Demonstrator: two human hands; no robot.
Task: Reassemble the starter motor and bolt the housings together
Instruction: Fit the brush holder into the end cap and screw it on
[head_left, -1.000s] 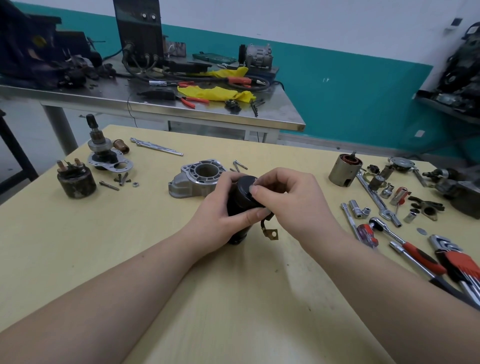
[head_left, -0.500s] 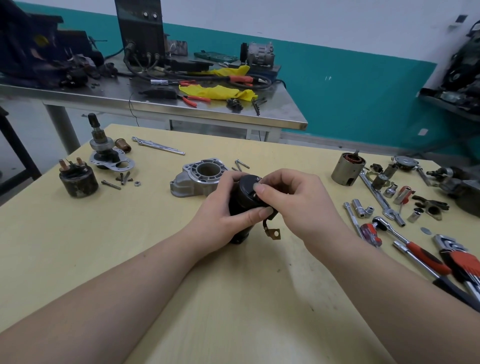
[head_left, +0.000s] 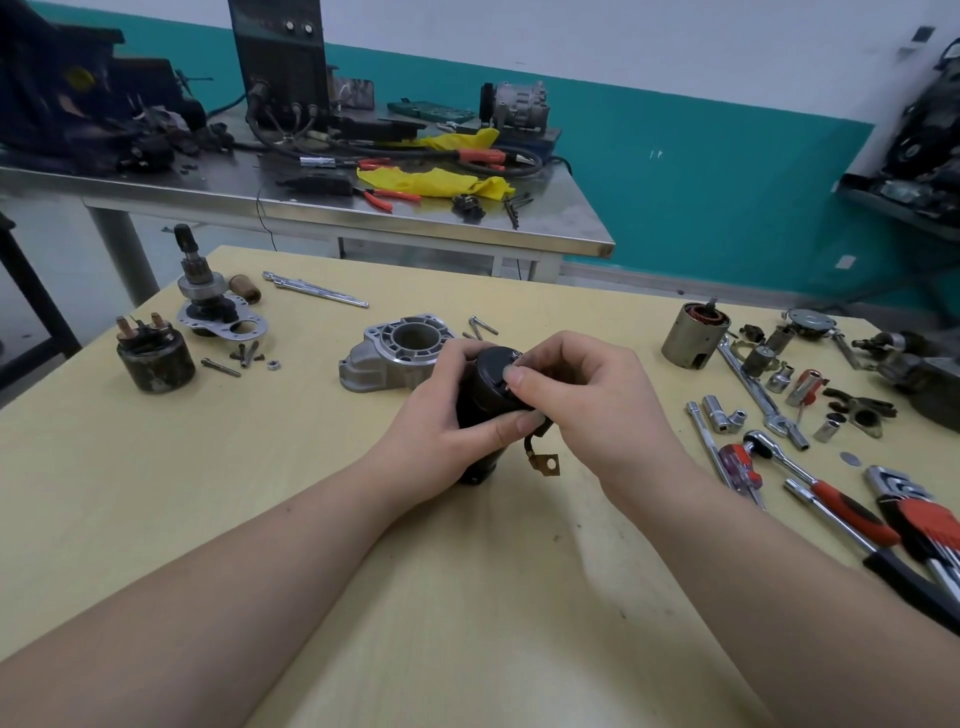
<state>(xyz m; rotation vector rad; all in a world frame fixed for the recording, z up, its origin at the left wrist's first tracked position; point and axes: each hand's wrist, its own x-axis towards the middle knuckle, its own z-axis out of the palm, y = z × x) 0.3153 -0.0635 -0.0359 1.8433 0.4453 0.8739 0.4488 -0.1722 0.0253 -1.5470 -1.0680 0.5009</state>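
Standing left of the smooth black cylindrical motor body (head_left: 485, 410): a grimy dark solenoid (head_left: 155, 361). Left hand (head_left: 441, 436) wraps the body mid-table; right hand (head_left: 587, 400) pinches its cap. Behind it, a cast grey aluminium housing (head_left: 397, 356); rightward, chrome sockets (head_left: 724, 415).

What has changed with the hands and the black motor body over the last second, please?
Very little. The left hand keeps gripping the black motor body upright on the table, and the right hand stays with its fingertips on the cap end; only small finger shifts show. The aluminium housing, solenoid and tools lie as before.
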